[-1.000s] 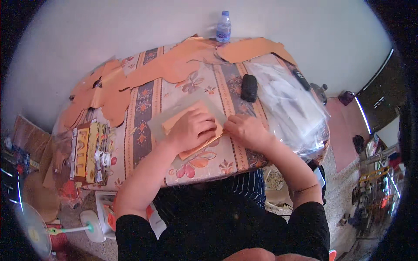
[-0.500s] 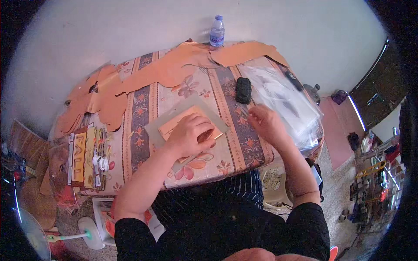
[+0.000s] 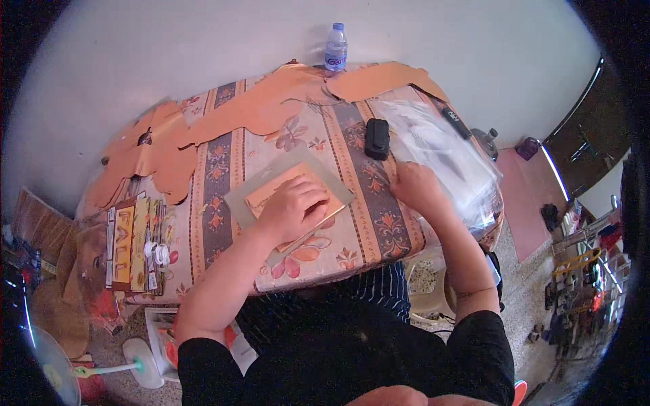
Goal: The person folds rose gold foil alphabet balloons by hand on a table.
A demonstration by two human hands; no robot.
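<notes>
From the head camera, the left hand point(image 3: 292, 206) lies flat, fingers spread, pressing an orange piece of leather point(image 3: 267, 193) onto a grey-green cutting mat point(image 3: 238, 203). It grips nothing; it only holds the piece down. Mat and piece sit near the front edge of the tabletop point(image 3: 352, 237), about midway along it. The right hand point(image 3: 414, 187) rests at the tabletop's right side, at the near edge of a clear plastic bag point(image 3: 440, 145). Its fingers are curled, and I cannot tell whether they pinch anything.

The step in hand looks like pinning the piece while the other hand fetches something from the bag. The next move probably calls for steady downward pressure from the left hand so the piece does not slide on the mat.

The leather piece is roughly oblong. Its long axis runs slantwise, from the front right toward the back left corner of the tabletop, matching the mat's tilt. A black case point(image 3: 377, 138) lies just behind the right hand.
</notes>
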